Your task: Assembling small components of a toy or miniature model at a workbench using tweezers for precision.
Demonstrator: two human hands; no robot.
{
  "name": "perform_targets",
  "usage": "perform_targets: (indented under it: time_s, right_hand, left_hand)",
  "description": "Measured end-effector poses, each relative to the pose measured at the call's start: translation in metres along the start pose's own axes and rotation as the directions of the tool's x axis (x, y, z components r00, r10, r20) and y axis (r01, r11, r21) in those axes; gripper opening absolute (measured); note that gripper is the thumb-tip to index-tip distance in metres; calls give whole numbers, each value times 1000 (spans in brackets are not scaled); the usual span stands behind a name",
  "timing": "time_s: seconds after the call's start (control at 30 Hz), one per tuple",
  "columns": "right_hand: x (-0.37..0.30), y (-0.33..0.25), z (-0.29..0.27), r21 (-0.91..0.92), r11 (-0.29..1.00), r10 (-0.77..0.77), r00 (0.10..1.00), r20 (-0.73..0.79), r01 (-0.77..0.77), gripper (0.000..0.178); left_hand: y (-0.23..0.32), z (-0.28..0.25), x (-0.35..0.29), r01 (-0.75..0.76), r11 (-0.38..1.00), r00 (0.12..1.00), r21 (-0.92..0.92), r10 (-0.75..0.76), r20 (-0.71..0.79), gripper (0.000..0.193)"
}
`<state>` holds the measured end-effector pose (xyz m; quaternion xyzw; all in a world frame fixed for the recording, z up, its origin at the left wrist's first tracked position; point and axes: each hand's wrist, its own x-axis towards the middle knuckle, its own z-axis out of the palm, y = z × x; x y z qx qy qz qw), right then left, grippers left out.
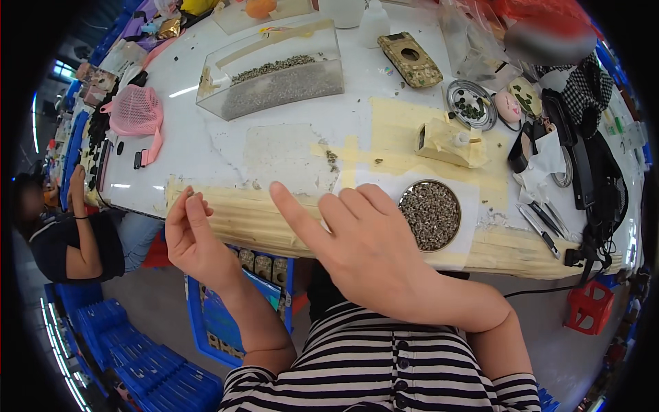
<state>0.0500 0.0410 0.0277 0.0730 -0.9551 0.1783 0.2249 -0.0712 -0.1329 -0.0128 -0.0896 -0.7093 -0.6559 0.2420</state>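
Observation:
My left hand [198, 240] is raised at the table's front edge, thumb and fingertips pinched together. A tiny greyish bit shows at those fingertips, too small to name. To its right, my right hand [367, 247] hovers palm down over the taped edge, index finger stretched out toward the left and the other fingers loosely bent. I see nothing held in it. Just beyond its knuckles on the right, a round tin [458, 218] full of small metallic-looking pieces sits on a white sheet [469, 248].
A clear bin [285, 96] of similar small pieces stands at the back. Behind the round tin are a tape-covered block [449, 145], a camouflage-patterned case [410, 60] and a metal dish [471, 104]. Tweezers [539, 230] lie at right. Another person [75, 237] sits far left; a blue crate [199, 309] stands below.

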Motion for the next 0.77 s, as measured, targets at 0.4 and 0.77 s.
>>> perform_targets:
  time_s: [0.4,0.77]
  right_hand:
    - [165,-43,64,-140,988,149,671,726,-68,85]
    - [189,-10,103,-238,961,271,648,711,-141,83]
  left_hand:
    - [-40,-6,37,74,961,974,-268,-127,-188,24]
    - [-47,-10,38,50,958,983,-283,-98,-157,24]
